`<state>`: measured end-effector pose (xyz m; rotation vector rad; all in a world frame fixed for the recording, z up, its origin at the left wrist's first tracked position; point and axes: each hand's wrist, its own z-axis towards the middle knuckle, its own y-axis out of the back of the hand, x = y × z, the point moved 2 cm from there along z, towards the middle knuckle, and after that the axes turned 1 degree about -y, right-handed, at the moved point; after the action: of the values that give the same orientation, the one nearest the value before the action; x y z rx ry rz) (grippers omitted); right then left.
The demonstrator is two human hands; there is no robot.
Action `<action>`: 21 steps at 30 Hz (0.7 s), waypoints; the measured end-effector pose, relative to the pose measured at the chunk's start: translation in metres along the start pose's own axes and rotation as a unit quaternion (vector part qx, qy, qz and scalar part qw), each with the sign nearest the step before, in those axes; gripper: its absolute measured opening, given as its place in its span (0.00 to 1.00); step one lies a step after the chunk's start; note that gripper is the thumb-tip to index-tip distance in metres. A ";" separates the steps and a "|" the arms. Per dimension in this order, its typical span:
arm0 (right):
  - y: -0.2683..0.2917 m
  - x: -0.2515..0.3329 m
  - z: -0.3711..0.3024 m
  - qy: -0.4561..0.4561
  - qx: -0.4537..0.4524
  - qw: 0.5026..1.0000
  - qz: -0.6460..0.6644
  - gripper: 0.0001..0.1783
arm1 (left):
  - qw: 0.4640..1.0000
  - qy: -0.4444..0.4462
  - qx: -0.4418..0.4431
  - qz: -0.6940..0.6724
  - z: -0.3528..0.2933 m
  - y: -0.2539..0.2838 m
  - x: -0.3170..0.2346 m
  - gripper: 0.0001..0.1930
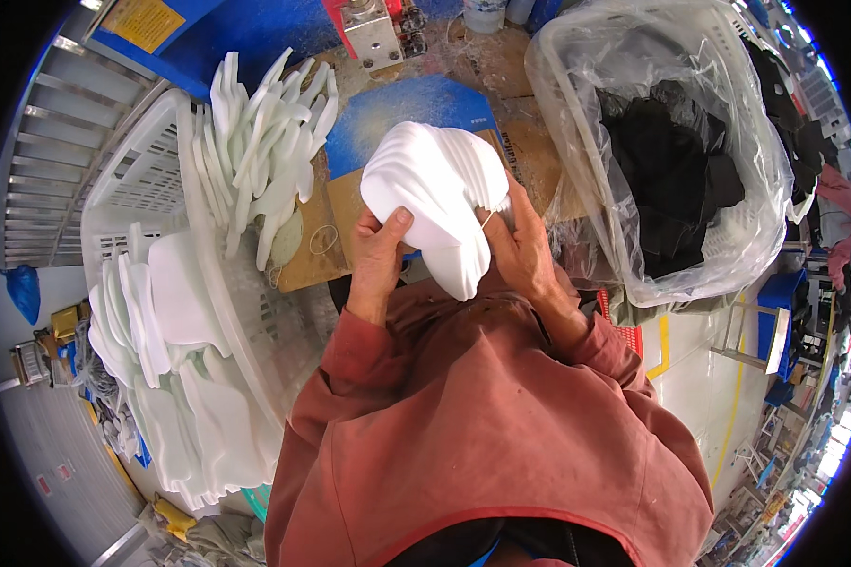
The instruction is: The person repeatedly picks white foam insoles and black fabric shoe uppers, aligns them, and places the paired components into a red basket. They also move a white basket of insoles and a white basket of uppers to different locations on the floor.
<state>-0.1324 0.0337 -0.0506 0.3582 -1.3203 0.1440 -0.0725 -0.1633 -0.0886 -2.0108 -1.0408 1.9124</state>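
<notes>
A stack of white foam insoles [435, 180] is held up in front of me, fanned and slightly bent, over the work table. My left hand [378, 255] grips its left side, thumb pressed on the top piece. Around the right side of the same stack closes my right hand [520, 241], its fingers partly hidden behind the insoles. A thin pale rubber band [485, 219] shows by the right fingers, against the stack; whether it loops around the insoles I cannot tell. Beneath lies a blue sheet [350, 118] on brown cardboard [307, 260].
On the left stands a white plastic basket [222, 283] with bundles of white insoles. More insoles [265, 142] are heaped on the table beside it. A clear-lined crate [577, 180] at right holds black pieces [671, 180]. A metal machine part [373, 42] stands at the back.
</notes>
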 end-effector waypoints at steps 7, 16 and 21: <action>0.002 -0.002 -0.012 -0.030 0.067 0.989 0.125 0.32 | 0.997 0.030 0.063 -0.014 -0.003 0.002 -0.005 0.44; -0.006 -0.008 -0.020 -0.116 0.125 0.928 0.331 0.36 | 0.996 0.036 0.074 -0.018 -0.024 -0.003 -0.006 0.42; -0.016 -0.031 -0.013 -0.257 0.099 0.875 0.397 0.34 | 0.986 0.009 0.073 0.149 -0.035 -0.017 -0.011 0.40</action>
<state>-0.1237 0.0259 -0.0857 -0.0087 -1.9334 0.9349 -0.0453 -0.1457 -0.0646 -2.1927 -0.6015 2.0375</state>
